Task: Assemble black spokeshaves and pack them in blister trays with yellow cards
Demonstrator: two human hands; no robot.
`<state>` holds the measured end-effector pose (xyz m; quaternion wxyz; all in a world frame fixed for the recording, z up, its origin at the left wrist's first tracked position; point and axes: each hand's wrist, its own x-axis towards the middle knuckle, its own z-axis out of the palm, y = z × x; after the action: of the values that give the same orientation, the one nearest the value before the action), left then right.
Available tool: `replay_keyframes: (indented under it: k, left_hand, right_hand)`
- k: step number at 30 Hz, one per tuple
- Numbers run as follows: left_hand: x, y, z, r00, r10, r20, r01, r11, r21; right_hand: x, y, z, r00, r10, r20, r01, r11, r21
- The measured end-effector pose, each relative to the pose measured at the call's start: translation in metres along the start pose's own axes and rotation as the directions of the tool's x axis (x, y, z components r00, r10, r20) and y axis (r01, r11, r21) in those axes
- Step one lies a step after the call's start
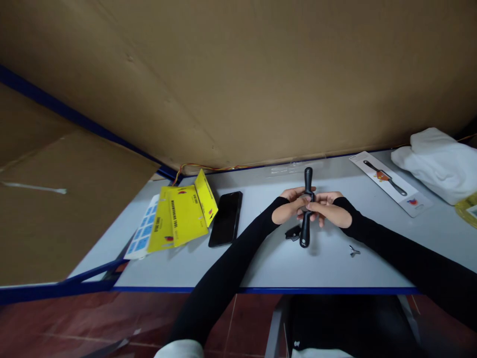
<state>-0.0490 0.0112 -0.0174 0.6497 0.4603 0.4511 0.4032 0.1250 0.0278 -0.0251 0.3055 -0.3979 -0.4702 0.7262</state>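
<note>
While both your hands close on the black handle [306, 209] at mid-length, it stands off the tabletop [261, 258], long axis running away from you, so both ends stay free. Left hand [288, 208] wraps it from the left, fingers curled round; right hand [330, 208] meets it from the right, fingertips pinching the same middle section. Looks like one hand braces while the other works the middle, though the exact contact is too small to read.

Loose bits sit close by, within reach: a small black part [293, 232] just beside the handle's near end, under your left wrist, and a small metal piece [354, 250] right of it, apart from both hands.

Further out, pushed clear of the work zone: black phone [225, 219] lying flat to the left, yellow cards [182, 214] beyond it, partly over a blue-and-white sheet [142, 233]. Back right, a printed backing card [391, 183] showing a similar tool, a clear plastic blister [294, 168] near the back edge, and white cloth [439, 161] at far right.
</note>
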Motion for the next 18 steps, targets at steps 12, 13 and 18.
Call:
replay_keyframes:
  k: [12,13,18]
  left_hand:
    - [-0.01,-0.003,0.016,0.944,0.175,-0.279,-0.087,0.949,0.302]
    - [-0.011,0.002,0.013,0.945,0.224,-0.24,-0.129,0.927,0.353]
    - [-0.011,0.017,-0.006,0.947,0.314,-0.066,-0.236,0.82,0.521]
  right_hand:
    - [-0.003,-0.005,0.0,0.959,-0.082,-0.273,0.092,0.995,0.025]
    - [-0.003,-0.01,-0.002,0.96,-0.087,-0.267,0.094,0.995,0.013]
    - [-0.004,-0.022,-0.01,0.97,-0.114,-0.216,0.113,0.993,-0.017]
